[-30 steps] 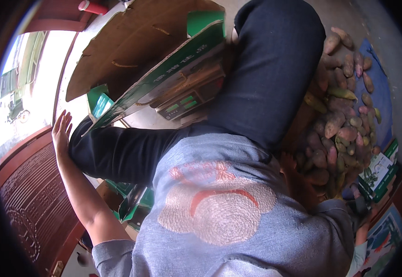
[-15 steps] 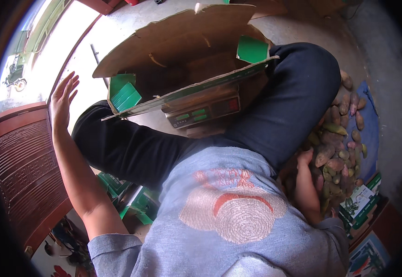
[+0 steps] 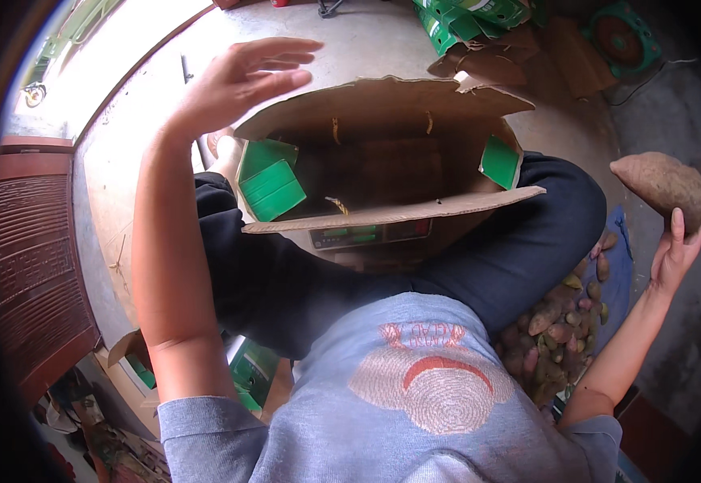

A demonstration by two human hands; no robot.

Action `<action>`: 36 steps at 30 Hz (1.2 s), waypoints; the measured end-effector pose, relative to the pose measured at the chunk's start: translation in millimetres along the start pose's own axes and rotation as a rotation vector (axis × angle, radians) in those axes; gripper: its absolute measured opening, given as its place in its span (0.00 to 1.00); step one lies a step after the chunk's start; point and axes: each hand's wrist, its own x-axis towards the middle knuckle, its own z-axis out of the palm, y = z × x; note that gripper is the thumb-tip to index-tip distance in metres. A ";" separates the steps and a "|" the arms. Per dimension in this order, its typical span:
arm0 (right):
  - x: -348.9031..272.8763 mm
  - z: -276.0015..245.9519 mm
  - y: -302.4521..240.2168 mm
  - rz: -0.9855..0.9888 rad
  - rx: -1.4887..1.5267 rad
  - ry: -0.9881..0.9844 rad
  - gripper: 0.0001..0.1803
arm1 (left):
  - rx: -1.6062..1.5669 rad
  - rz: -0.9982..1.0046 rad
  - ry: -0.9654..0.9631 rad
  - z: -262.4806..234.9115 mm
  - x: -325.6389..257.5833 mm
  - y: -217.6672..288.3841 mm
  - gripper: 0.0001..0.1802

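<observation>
My right hand (image 3: pixel 676 251), raised at the far right, grips a large brown sweet potato (image 3: pixel 663 183) from below. Over the far left edge of an open cardboard box (image 3: pixel 382 106), my left hand (image 3: pixel 260 74) is stretched out with nothing in it. The box stands between my bent legs, with green flaps folded at its two ends; its inside is dark and I see nothing lying in it. Partly hidden behind its near edge is a digital scale (image 3: pixel 390 232). To the right of my leg lies a pile of sweet potatoes (image 3: pixel 556 328).
A blue sheet (image 3: pixel 620 241) lies under the pile's right side. Wooden furniture with slats (image 3: pixel 40 258) stands at left. Green cartons (image 3: pixel 479 18) and a green round fan-like thing (image 3: pixel 624 40) are at the far right. Another green carton (image 3: pixel 252 372) sits by my left hip.
My right hand has risen from the pile with a sweet potato in it. My left hand has moved right, over the box's edge. The view has shifted, showing more floor beyond the box.
</observation>
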 end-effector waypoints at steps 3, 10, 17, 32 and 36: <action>13.4 89.1 -70.0 -0.181 -0.111 -0.271 0.43 | 0.134 0.037 -0.050 12.3 5.7 8.7 0.29; 9.5 279.5 -106.0 -0.503 -0.195 -1.166 0.46 | 0.295 0.108 0.127 29.3 -7.7 -5.9 0.14; -34.9 393.2 -38.4 -0.222 -0.660 -1.703 0.48 | 0.268 0.051 0.093 24.4 -16.5 7.8 0.12; -97.1 471.1 58.0 -0.672 -0.732 -1.716 0.39 | 0.275 0.061 0.077 24.2 -19.7 4.1 0.11; -101.7 484.7 24.3 -0.511 -0.721 -1.724 0.38 | 0.202 0.045 0.116 25.8 -16.9 6.6 0.10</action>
